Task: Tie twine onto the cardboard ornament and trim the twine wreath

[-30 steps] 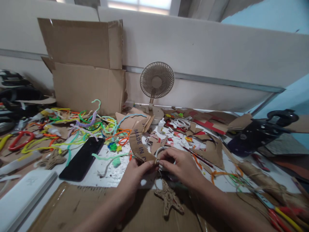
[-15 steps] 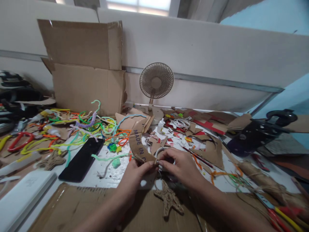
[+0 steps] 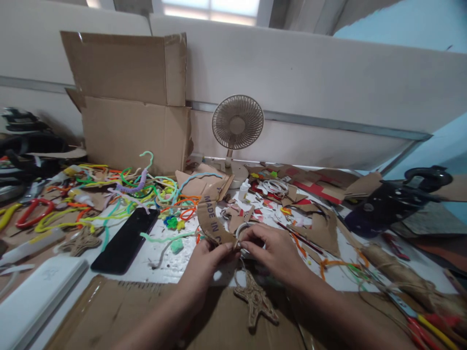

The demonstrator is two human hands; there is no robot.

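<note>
A curved cardboard strip [image 3: 210, 216] printed "MADE IN C" is pinched at its near end in my left hand [image 3: 205, 262], thumb on top. The fingertips of my right hand [image 3: 274, 249] are pressed together at that same end, touching a thin bit of twine; the exact grip is partly hidden by the fingers. Just below the hands, a twine-covered star [image 3: 257, 302] lies over the cardboard sheet, with a thin loop of twine [image 3: 241, 277] running up from it toward my fingers. A roll of white tape [image 3: 242, 227] shows behind my right fingertips.
A black phone [image 3: 126, 240], a white box [image 3: 44, 296] and tangled pipe cleaners [image 3: 120, 194] lie left. Behind stand a glue bottle [image 3: 243, 189], a fan [image 3: 238, 121] and a cardboard box [image 3: 134, 131]. Twine [image 3: 397, 270], scissors [image 3: 412, 311] and a dark bottle [image 3: 386, 206] lie right.
The whole view has shifted very slightly to the right. My hands keep nearly the same pinch on the cardboard strip, and nothing is let go.
</note>
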